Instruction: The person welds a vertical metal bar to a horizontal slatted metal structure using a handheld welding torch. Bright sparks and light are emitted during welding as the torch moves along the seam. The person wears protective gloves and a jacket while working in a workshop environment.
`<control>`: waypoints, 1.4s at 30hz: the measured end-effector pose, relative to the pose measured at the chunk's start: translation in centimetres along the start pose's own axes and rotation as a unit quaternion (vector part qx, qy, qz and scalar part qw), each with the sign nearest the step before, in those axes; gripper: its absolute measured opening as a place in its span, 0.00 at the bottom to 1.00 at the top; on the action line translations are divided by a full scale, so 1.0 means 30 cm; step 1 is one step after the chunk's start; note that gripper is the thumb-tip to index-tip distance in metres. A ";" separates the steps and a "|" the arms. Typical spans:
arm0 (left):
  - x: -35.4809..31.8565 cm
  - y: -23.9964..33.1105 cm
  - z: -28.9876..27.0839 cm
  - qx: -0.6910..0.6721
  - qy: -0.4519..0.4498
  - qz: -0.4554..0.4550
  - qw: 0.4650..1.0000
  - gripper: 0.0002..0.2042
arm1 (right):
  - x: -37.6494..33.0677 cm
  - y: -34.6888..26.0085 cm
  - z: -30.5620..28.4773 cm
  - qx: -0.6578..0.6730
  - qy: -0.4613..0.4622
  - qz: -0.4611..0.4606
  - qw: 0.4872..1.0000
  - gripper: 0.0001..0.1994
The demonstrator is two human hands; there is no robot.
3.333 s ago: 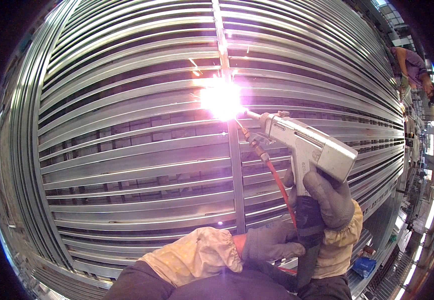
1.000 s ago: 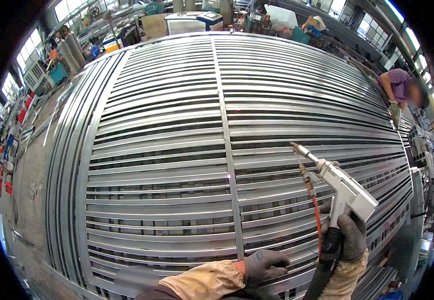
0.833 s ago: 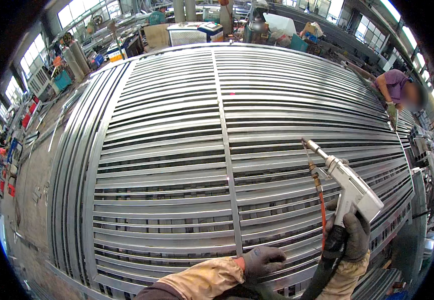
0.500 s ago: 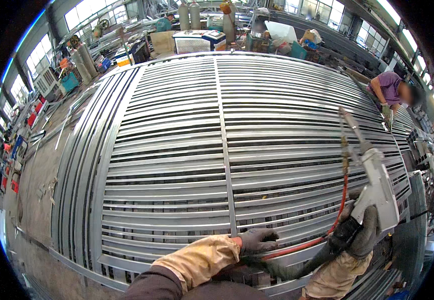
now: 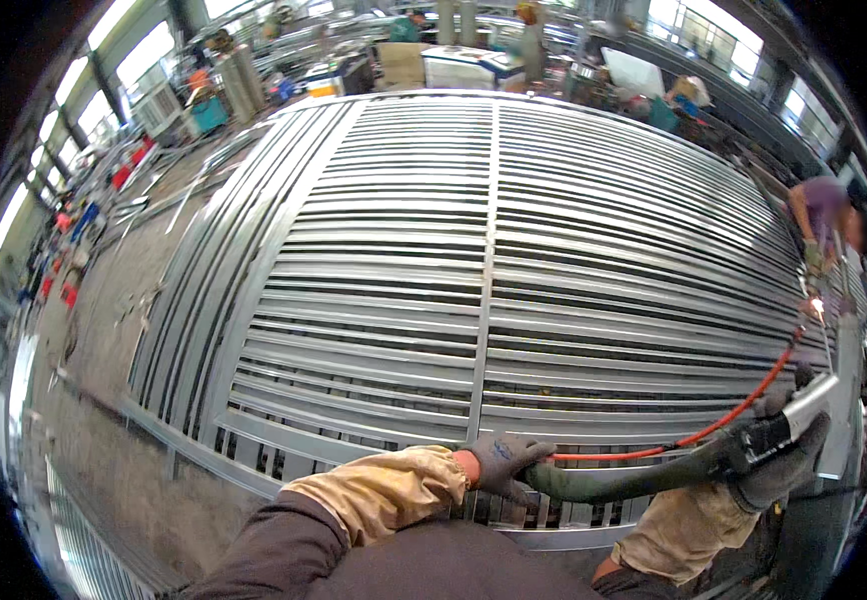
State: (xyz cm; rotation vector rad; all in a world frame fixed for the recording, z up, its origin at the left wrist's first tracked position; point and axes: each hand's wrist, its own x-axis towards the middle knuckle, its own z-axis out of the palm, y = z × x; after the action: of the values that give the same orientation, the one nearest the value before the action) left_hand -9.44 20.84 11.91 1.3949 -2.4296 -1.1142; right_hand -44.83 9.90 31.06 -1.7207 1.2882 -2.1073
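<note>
My right hand [image 5: 792, 465], in a dark grey glove, is wrapped round the handle of a pale grey handheld welding gun [image 5: 812, 398]. The gun points away from me at the far right, and its front end is blurred. A thick dark cable sleeve [image 5: 634, 478] runs from the handle leftward to my left hand [image 5: 509, 464]. That gloved hand closes on the sleeve near the frame's edge. A thin red hose [image 5: 729, 425] curves from there up toward the gun's front. Beneath both hands lies a large slatted metal frame [image 5: 487, 330] of silvery bars.
A co-worker in a purple top [image 5: 822, 205] bends over the far right edge, with a bright glint [image 5: 817, 308] nearby. Gas cylinders [image 5: 239, 82] and a white machine cabinet [image 5: 469, 70] stand behind. Loose metal strips [image 5: 186, 200] lie on the floor at left.
My right hand has swung the welding gun to the right and lower, stretching the cable sleeve and red hose out. The view has turned, so the frame appears shifted.
</note>
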 end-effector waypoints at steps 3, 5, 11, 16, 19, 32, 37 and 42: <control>-0.047 -0.054 0.055 0.085 0.117 -0.034 0.989 0.41 | 0.026 0.064 -0.031 -0.204 0.052 -0.191 0.959 0.25; -0.093 -0.043 0.043 0.101 0.202 -0.065 0.972 0.32 | 0.032 0.042 -0.009 -0.384 0.093 -0.300 0.868 0.25; -0.279 -0.026 0.065 0.002 0.276 -0.182 0.944 0.13 | 0.036 0.215 -0.109 0.268 -0.014 0.155 0.951 0.23; -0.455 0.174 0.002 -0.036 0.263 -0.240 0.934 0.13 | 0.001 0.352 -0.100 0.443 0.029 0.366 0.818 0.25; -0.554 0.309 0.019 -0.056 0.219 -0.260 0.939 0.14 | -0.001 0.363 -0.111 0.591 -0.115 0.361 0.713 0.23; -0.550 0.463 0.214 -0.267 0.128 -0.226 0.928 0.20 | 0.213 0.095 -0.016 0.696 -0.162 0.259 0.650 0.30; -0.591 0.526 0.185 -0.307 0.072 -0.263 0.912 0.19 | 0.288 0.058 -0.009 0.734 -0.227 0.264 0.583 0.31; -0.627 0.615 0.110 -0.248 0.057 -0.293 0.922 0.20 | 0.328 0.066 -0.005 0.666 -0.249 0.226 0.666 0.33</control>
State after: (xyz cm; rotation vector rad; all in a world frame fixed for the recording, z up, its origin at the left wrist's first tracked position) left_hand -13.10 43.03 26.04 1.9580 -1.5014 -1.5610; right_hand -49.08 3.05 37.02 -0.9259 -0.1515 -1.3266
